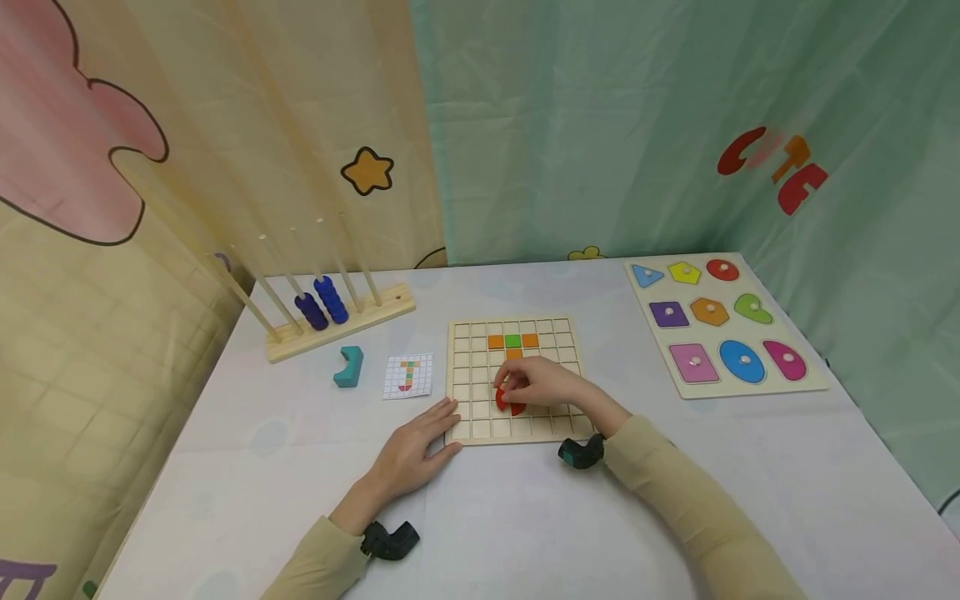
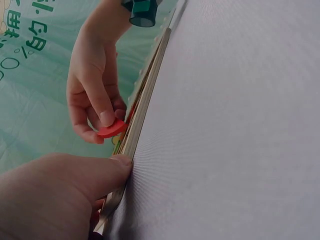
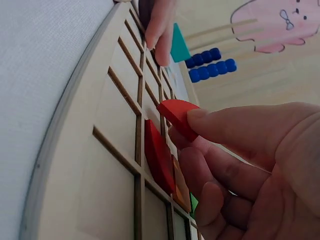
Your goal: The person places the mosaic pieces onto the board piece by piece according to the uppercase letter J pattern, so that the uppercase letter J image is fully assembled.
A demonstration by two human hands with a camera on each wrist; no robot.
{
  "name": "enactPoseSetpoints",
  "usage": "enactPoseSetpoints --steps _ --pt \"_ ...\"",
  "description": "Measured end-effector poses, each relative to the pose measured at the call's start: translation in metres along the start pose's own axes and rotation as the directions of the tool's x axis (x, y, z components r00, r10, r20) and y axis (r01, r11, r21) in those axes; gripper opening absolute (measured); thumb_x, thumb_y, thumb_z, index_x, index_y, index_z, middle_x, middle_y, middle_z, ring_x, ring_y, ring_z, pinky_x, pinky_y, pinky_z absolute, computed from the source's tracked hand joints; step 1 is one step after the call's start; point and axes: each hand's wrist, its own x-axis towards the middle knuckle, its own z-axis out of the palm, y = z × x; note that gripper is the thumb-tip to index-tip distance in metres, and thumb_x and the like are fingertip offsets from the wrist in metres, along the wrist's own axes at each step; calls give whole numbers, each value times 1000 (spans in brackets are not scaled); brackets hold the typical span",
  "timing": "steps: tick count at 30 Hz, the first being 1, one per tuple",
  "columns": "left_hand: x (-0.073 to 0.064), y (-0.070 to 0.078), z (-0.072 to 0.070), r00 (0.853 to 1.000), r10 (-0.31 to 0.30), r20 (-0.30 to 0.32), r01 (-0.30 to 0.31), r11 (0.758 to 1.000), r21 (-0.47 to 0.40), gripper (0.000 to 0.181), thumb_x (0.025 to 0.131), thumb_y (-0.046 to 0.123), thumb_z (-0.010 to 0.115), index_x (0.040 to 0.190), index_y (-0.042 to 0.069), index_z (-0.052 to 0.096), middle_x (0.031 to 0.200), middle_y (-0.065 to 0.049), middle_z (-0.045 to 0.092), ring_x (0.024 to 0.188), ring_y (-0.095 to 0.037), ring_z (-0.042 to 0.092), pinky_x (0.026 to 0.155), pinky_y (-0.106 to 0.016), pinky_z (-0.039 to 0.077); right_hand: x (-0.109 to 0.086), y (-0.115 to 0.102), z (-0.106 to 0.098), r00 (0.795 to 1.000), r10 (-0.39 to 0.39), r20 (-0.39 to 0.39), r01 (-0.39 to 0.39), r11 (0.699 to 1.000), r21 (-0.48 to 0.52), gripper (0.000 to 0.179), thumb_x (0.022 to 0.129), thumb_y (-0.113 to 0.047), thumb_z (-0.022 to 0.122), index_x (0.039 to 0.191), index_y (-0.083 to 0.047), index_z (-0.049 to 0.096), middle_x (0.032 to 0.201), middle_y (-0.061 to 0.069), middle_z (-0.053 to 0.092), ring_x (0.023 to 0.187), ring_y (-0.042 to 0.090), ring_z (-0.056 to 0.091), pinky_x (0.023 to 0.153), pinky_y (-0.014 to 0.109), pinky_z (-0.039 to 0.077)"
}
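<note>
A wooden grid board (image 1: pixel 468 429) lies on the white table. My right hand (image 1: pixel 543 383) pinches a red quarter-round tile (image 3: pixel 176 115) between thumb and fingers, tilted just above the grid. A second red quarter-round tile (image 3: pixel 159 159) sits in a cell beside it. Farther up the board, a green tile (image 1: pixel 513 341) stands between two orange tiles (image 1: pixel 530 340), with another orange tile (image 1: pixel 513 354) under it; the right hand hides the cells below. My left hand (image 1: pixel 412 454) rests at the board's left edge, fingers extended, thumb (image 2: pixel 117 167) touching the rim.
Left of the board lie a pattern card (image 1: pixel 408 390) showing a hook-shaped design and a teal block (image 1: pixel 350 367). A pegged bead rack (image 1: pixel 341 321) with blue beads stands at the back left. A shape puzzle board (image 1: pixel 701 387) lies at the right.
</note>
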Motion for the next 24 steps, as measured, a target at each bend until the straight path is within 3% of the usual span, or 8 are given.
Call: enactPoseSetpoints --steps 14,24 --pt "0 -1 0 1000 0 1 0 1000 4 45 89 28 65 125 1 59 139 -9 48 132 -19 39 103 -39 38 4 -3 1 998 -25 50 31 993 -116 13 87 -16 67 99 -14 71 81 -10 62 73 6 55 68 22 48" --pt "0 -1 0 1000 -16 24 16 1000 -10 46 90 28 64 126 0 58 140 -9 47 133 -17 37 105 -39 37 -2 -4 7 1000 24 -20 -25 996 -87 12 84 -16 71 96 -16 71 77 -10 61 69 9 54 64 24 48"
